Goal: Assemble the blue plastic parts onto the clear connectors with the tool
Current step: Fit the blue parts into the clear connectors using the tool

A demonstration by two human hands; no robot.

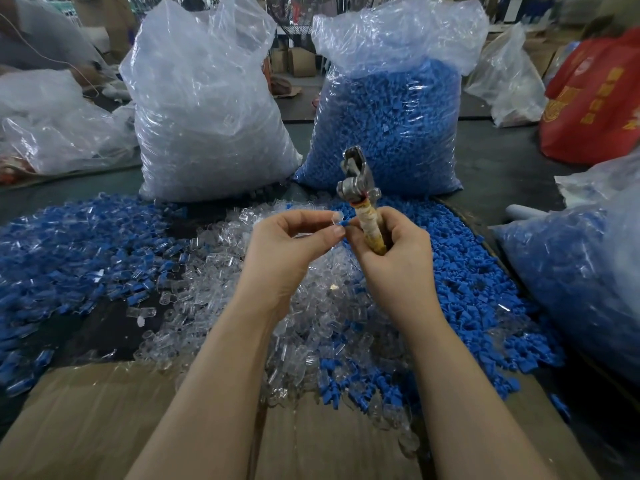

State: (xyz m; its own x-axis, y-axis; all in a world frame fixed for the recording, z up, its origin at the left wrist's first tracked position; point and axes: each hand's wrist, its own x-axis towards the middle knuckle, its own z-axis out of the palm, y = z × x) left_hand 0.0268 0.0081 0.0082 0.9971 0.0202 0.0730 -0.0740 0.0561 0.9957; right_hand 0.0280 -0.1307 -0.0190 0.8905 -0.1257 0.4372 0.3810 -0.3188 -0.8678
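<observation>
My left hand (pixel 294 244) pinches a small clear connector (pixel 336 218) between thumb and fingertips. A blue plastic part (pixel 344 223) sits at the connector's end, between both hands. My right hand (pixel 394 251) grips the taped handle of a metal plier-like tool (pixel 358 188), its steel jaws pointing up and away. Its forefinger and thumb also touch the blue part. Below the hands lie a heap of clear connectors (pixel 242 289), a heap of loose blue parts (pixel 460 289) on the right and a heap of joined blue-and-clear pieces (pixel 76 251) on the left.
Two tall plastic bags stand behind the heaps: one of clear connectors (pixel 207 109), one of blue parts (pixel 391 126). Another bag of blue pieces (pixel 581 271) leans at the right edge. Cardboard (pixel 104 420) covers the near table edge. A red bag (pixel 595 98) sits at the far right.
</observation>
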